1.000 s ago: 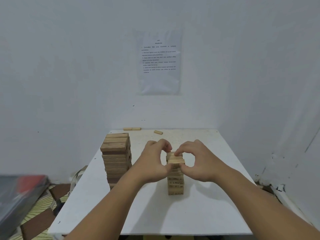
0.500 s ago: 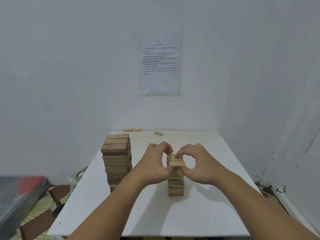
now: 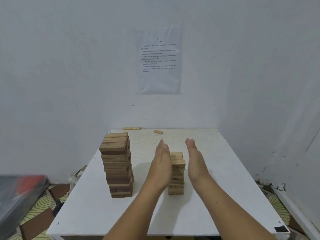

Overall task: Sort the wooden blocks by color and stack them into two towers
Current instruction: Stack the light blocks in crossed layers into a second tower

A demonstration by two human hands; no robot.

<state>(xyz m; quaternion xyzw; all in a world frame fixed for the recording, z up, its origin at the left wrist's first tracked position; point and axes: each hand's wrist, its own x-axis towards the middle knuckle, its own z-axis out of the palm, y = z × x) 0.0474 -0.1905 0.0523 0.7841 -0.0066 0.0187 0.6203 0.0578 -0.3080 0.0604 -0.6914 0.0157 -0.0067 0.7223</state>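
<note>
Since the earlier frames, both hands have been opened: the fingers that were pinched round the top block of the light tower are now straightened, and nothing is held. The left hand and the right hand are set edge-up, palms facing each other, on either side of the light wooden block tower. The tower's left edge is covered by the left hand, so contact there cannot be told; a narrow gap is seen between the right hand and the tower's upper blocks.

The light tower is placed near the middle of the white table. The taller dark wooden block tower is set to its left, well apart, with its top layers slightly offset. A single loose light block is left near the table's far edge, and two more light blocks are laid end to end against the wall. A printed sheet is fixed to the wall above.
</note>
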